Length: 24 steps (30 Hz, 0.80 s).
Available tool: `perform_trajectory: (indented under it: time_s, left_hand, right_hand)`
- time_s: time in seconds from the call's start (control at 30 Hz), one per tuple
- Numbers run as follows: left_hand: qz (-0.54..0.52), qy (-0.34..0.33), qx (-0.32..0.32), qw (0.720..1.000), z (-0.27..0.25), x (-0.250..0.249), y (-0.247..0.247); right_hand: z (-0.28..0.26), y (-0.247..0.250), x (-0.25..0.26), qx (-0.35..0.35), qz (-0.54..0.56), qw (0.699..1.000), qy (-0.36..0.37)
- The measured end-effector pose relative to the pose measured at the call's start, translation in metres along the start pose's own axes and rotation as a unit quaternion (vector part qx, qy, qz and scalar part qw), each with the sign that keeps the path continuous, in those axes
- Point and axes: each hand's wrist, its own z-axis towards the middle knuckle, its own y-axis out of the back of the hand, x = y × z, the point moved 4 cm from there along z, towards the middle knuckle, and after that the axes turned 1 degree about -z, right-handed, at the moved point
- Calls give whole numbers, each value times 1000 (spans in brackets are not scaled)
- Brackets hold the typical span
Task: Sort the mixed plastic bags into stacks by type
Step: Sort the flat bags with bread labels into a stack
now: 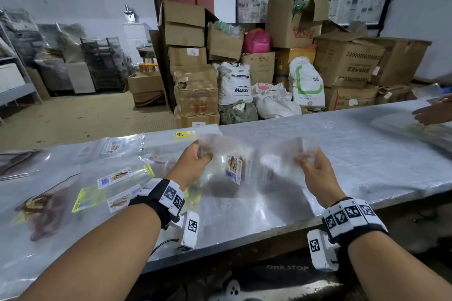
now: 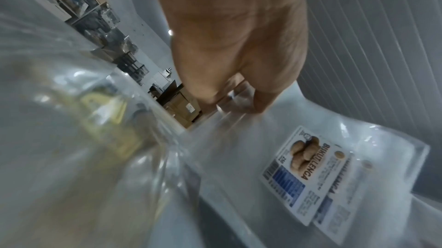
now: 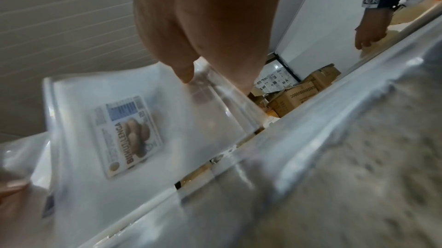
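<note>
Far left on the long plastic-covered metal table (image 1: 342, 154): flat clear bags with brown printed pictures (image 1: 41, 210), lying overlapped. Just right of them, a loose spread of clear bags with yellow and white labels (image 1: 115, 178), some overlapping, none squared into a neat stack.

Left hand (image 1: 193, 161), above the table near its middle: thumb and fingers curled, pinching the top left corner of a clear plastic bag with a white "BISKUT LENGA" biscuit label (image 1: 236, 168). Left wrist view shows the same pinch at the bag's edge (image 2: 241, 99), the label (image 2: 296, 174) hanging below the hand, with a second like label showing behind it.

The bag hangs lifted off the table, stretched between both hands, label turned sideways.

Right hand (image 1: 315, 173): fingers curled, pinching the bag's top right corner. Right wrist view shows the fingertips (image 3: 186, 72) pressed into the clear film.

Far right edge of the table: another person's hand (image 1: 430, 112) resting on a pile of clear bags (image 1: 401, 124).

Beyond the table: stacked brown cardboard boxes (image 1: 347, 58) and white sacks (image 1: 234, 83) on the floor.
</note>
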Motion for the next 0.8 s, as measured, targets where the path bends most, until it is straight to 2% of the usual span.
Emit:
perform_trajectory:
  time_s: [0.17, 0.37, 0.53, 0.8]
  left_hand:
    - [-11, -37, -44, 998, 4, -24, 24]
    - [-2, -50, -84, 995, -1, -39, 88]
    - [19, -38, -144, 989, -7, -25, 173]
    - [49, 33, -229, 972, 2, 24, 326]
  right_hand:
    - [3, -1, 27, -14, 6, 1000, 12]
    - [14, -46, 79, 36, 21, 999, 35]
    - [22, -128, 127, 93, -5, 993, 70]
    - [51, -309, 172, 155, -47, 980, 112]
